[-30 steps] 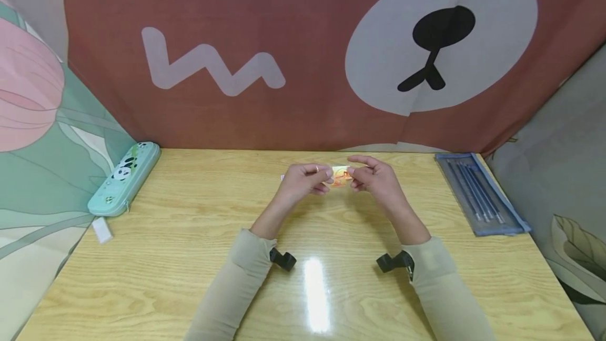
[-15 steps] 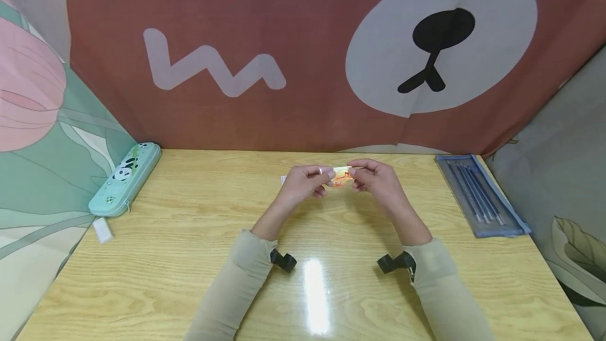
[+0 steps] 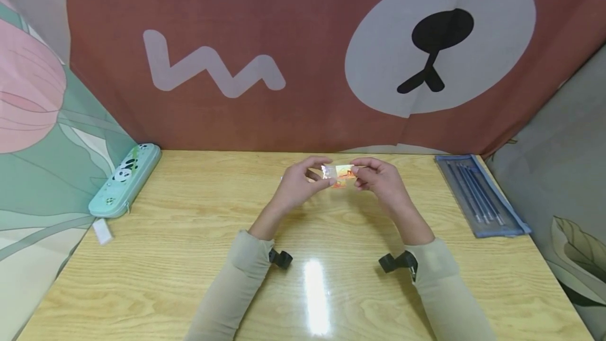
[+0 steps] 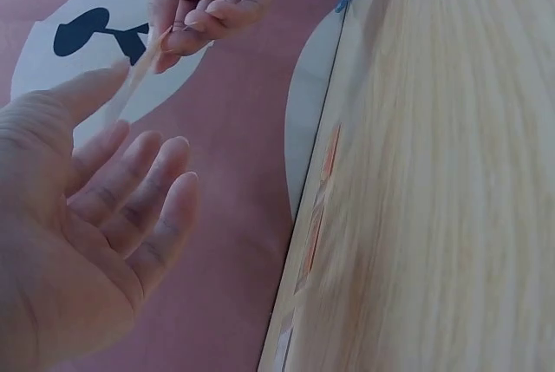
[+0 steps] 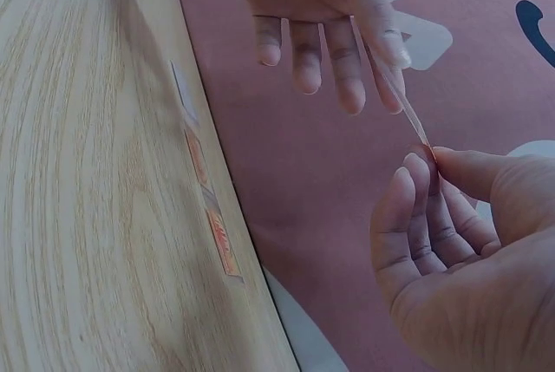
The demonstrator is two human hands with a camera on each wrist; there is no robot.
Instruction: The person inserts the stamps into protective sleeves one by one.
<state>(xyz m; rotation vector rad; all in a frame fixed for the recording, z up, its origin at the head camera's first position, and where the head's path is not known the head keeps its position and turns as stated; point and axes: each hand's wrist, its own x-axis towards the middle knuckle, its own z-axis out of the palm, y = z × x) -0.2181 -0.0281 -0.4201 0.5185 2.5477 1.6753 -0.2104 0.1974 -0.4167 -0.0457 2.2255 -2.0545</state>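
Above the far part of the table, both hands hold a small flat orange-and-yellow packet (image 3: 345, 171) with a clear end. My right hand (image 3: 381, 180) pinches its coloured end between thumb and index finger; seen edge-on in the right wrist view, the packet (image 5: 414, 119) is a thin strip. My left hand (image 3: 299, 186) has thumb and index finger at opposite edges of the clear end, its other fingers spread loosely in the left wrist view. Beneath lies a row of flat pieces, with an orange piece (image 5: 221, 238) and a whitish piece (image 5: 184, 90) among them.
A mint-green panda pencil case (image 3: 125, 180) stands at the table's left, a white block (image 3: 102, 231) beside it. At the right lies a blue-edged clear pouch (image 3: 483, 196) of pencils. A brown printed cloth (image 3: 227, 125) hangs along the back edge.
My left thumb and index finger have spread apart, showing the packet's clear end. The packet has shifted slightly up and right, uncovering an orange piece below. The right hand keeps its pinch.
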